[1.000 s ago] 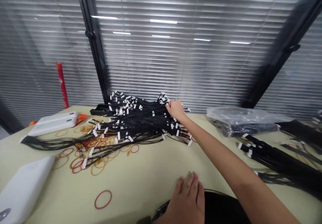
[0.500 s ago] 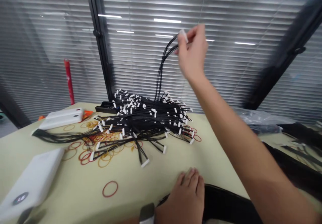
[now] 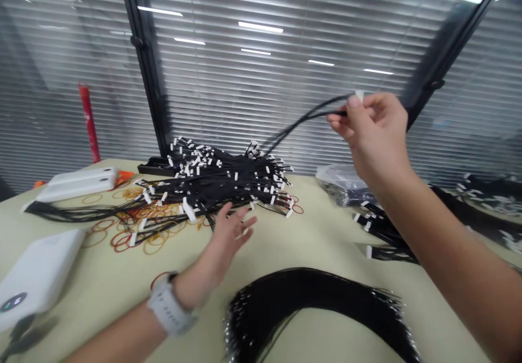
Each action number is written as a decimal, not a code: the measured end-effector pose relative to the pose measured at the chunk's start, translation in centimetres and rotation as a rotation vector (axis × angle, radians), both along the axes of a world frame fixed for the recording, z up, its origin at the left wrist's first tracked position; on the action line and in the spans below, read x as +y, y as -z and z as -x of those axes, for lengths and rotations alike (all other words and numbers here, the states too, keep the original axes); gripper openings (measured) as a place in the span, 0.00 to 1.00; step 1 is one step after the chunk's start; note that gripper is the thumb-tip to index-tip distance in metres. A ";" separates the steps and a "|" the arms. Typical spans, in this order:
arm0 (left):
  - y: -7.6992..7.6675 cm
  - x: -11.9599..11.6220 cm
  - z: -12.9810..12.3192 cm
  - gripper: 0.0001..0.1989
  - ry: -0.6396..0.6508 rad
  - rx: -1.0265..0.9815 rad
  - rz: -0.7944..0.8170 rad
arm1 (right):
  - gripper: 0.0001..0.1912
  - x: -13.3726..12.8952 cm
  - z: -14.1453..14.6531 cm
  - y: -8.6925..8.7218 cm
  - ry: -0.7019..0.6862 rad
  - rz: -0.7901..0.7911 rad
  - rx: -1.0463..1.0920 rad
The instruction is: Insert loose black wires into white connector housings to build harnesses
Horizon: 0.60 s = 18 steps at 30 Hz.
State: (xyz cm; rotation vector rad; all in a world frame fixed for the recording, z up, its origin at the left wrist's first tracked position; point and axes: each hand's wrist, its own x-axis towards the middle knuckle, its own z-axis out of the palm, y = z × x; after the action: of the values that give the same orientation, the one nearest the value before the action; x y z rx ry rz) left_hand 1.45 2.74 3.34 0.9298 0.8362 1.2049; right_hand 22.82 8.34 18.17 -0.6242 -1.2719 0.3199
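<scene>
My right hand [image 3: 377, 129], raised at the right, pinches the white connector [image 3: 359, 96] of a few black cables [image 3: 304, 118]. These cables run down left to a large pile of black cables [image 3: 220, 183] with many white connectors. My left hand [image 3: 230, 232], with a watch on the wrist, has its fingers spread just in front of the pile and holds nothing. Nearer to me, a thick curved bundle of black wires [image 3: 302, 292] with shiny metal ends lies on the table [image 3: 322, 238].
Red and yellow rubber bands [image 3: 155, 243] lie left of the pile. White power banks [image 3: 41, 276] are at the left, with a red tube [image 3: 88, 124] behind. At the right are a clear plastic bag [image 3: 342, 183] and more black cables [image 3: 391, 238]. Window blinds stand behind.
My right hand has moved right and down, drawing the cables sideways. My left hand has lifted off the black bundle and reached forward left towards the pile. The view has turned right.
</scene>
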 end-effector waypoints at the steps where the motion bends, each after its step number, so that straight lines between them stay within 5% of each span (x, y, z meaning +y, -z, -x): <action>1: -0.1 -0.3 1.1 0.23 -0.003 -0.010 0.016 | 0.09 -0.8 -1.2 1.1 -0.007 0.053 0.017; 6: 0.4 -2.3 4.5 0.24 -0.076 -0.041 0.132 | 0.09 -4.1 -6.8 7.7 0.135 0.346 -0.129; 12: 2.1 -1.7 4.1 0.13 -0.097 0.273 0.135 | 0.12 -5.4 -11.8 14.1 0.229 0.650 -0.563; 16: 2.2 -1.2 2.6 0.10 0.007 0.411 0.079 | 0.10 -6.9 -9.3 15.4 0.307 0.628 -0.777; 18: 2.0 -1.2 1.8 0.08 0.049 0.472 0.021 | 0.07 -8.4 -5.7 15.2 0.193 0.583 -0.901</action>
State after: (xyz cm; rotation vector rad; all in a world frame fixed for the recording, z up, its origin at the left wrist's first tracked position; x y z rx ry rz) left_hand -0.30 1.58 1.34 1.2336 1.1877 0.9427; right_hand 28.51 -0.02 2.97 -1.4885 -1.9690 0.2503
